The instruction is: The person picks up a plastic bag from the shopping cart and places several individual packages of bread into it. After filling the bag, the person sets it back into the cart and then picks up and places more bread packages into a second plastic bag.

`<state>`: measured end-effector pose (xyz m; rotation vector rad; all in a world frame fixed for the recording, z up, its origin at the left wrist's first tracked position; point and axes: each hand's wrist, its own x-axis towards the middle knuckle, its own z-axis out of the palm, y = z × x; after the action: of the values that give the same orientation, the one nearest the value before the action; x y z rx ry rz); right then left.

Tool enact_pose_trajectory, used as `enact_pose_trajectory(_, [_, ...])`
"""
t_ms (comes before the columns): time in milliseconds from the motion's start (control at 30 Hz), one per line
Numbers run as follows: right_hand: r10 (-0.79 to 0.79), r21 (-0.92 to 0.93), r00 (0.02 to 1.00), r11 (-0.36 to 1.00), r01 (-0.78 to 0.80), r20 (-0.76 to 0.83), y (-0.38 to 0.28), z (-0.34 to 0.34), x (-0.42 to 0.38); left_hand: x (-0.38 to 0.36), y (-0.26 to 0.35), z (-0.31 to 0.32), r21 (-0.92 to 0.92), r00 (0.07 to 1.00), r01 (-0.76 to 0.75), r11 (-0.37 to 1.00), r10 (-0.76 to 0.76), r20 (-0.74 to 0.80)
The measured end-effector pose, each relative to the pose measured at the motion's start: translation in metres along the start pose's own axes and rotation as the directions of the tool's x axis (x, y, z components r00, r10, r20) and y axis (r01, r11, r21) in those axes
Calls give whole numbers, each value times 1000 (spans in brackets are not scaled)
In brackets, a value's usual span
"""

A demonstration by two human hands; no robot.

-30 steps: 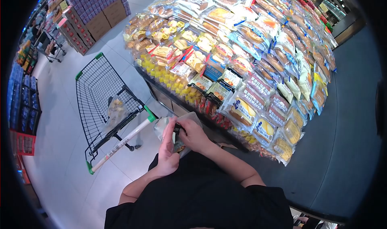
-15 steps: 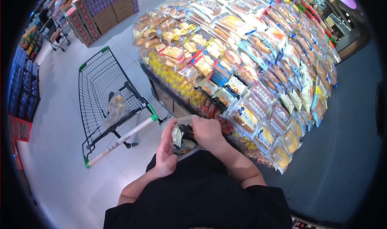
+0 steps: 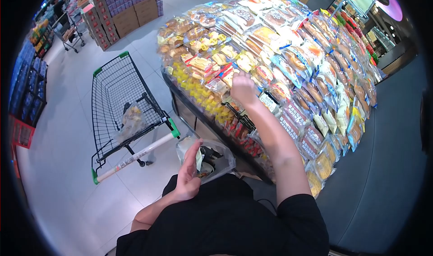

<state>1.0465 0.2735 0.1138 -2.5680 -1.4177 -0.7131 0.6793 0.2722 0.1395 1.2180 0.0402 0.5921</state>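
My left hand (image 3: 187, 177) holds the edge of a clear plastic bag (image 3: 224, 161) close to my body, its fingers pointing up along the bag's side. Inside the bag are packages with black and pale wrapping, partly hidden by the hand. My right hand (image 3: 243, 89) is stretched out over the bread display, its fingers curled down among the packs. Just beyond the fingertips lies a pack of bread with red edging (image 3: 228, 74). Whatever those fingers grip is hidden beneath the hand.
A shopping cart (image 3: 131, 159) with a filled clear bag (image 3: 131, 120) in it stands to the left. Packaged breads (image 3: 297, 62) cover the wide display stand. Black clip-like racks (image 3: 239, 114) sit at its near edge. Stacked cartons (image 3: 125, 23) and another cart (image 3: 68, 35) are farther back.
My right hand has let go of the plastic bag and reached forward onto the bread packs. The bag's mouth hangs wider on the right. My left hand stays at the bag.
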Motion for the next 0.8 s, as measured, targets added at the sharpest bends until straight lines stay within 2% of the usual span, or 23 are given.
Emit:
enact_pose_trajectory(67, [22,2,1000,1000,-22,22,0,6,-1,-1,1,-4,14,997,-24,1000,23,78])
enact_pose_trajectory(167, [27,28,995,999,-29,94,3,2,1,-2,1,-5,19,997,-30,999,28,78])
enact_pose_trajectory(233, [95,83,958,989,-121,271,0,-24,12,-1,2,-4,25,998,-29,999,28,64])
enact_pose_trajectory(267, [89,84,958,990,-115,271,0,-38,21,-1,2,-4,32,998,-23,999,21,54])
enact_pose_trajectory(333, [195,124,878,954,-273,437,2,-61,44,-1,3,-3,32,999,-26,999,24,49])
enact_pose_trajectory(433, [221,123,898,950,-286,381,12,-52,56,-1,4,-2,40,999,-22,999,20,45])
enact_pose_trajectory(500, [239,62,879,955,-289,412,18,-32,57,0,5,-2,49,999,-23,999,21,42])
enact_pose_trajectory(567, [197,-44,897,980,-196,396,25,-19,55,0,6,-4,53,998,-43,998,41,42])
enact_pose_trajectory(600, [193,-42,897,980,-192,398,25,-21,54,0,6,-5,54,998,-43,998,41,37])
enact_pose_trajectory(667, [110,-46,953,994,-101,283,25,-26,46,0,4,-6,49,999,-34,998,32,25])
enact_pose_trajectory(767, [99,10,950,994,-107,297,14,-71,45,2,3,-8,23,999,-22,999,21,36])
enact_pose_trajectory(800, [105,63,931,989,-136,350,15,-83,44,2,2,-8,19,999,-16,1000,15,38])
